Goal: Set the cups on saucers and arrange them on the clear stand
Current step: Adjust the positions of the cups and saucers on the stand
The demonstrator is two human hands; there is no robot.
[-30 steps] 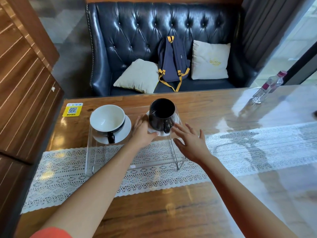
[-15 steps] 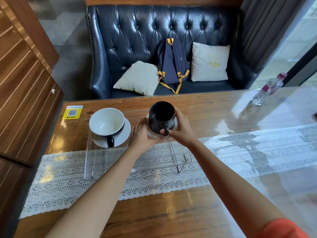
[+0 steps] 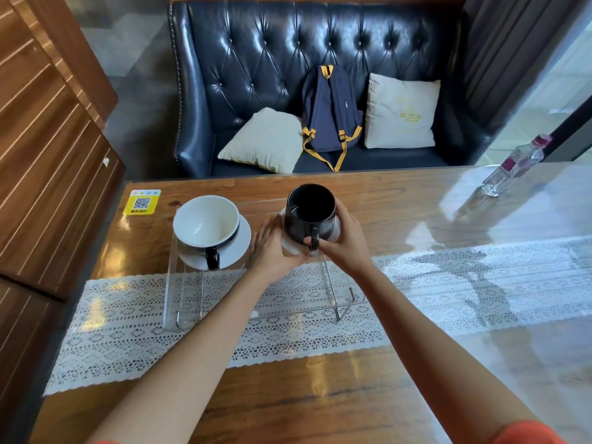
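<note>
Looks like this is the tail end of the job: the second set is getting its final nudge into place on the clear stand [image 3: 344, 307], which sits on the lace runner [image 3: 480, 283] in the middle of the tabletop [image 3: 288, 395].

The black cup [image 3: 309, 211] is dead centre of the frame, sitting on its white saucer [image 3: 290, 248], up on the right end of the stand's top. The right hand [image 3: 344, 238] is wrapped around the right side of the cup, fingers curled on the body and thumb down by the handle, which faces the camera. The left hand [image 3: 272, 251] is mostly open and flat, palm against the left edge of the saucer, more steadying than gripping. Can't tell if the saucer is fully resting on the stand or being lifted a touch.

Over at centre left, the white cup [image 3: 206, 221] already sits on its own saucer [image 3: 235, 248] on the left end of the stand, handle also facing the camera, just beside the left hand but not touching it.

My guess for what's next: square the black cup so it matches the white one, then let go gently, both hands. That acrylic top looks slick, so a sideways drag on release could slide the saucer or bump the neighbour.
</note>
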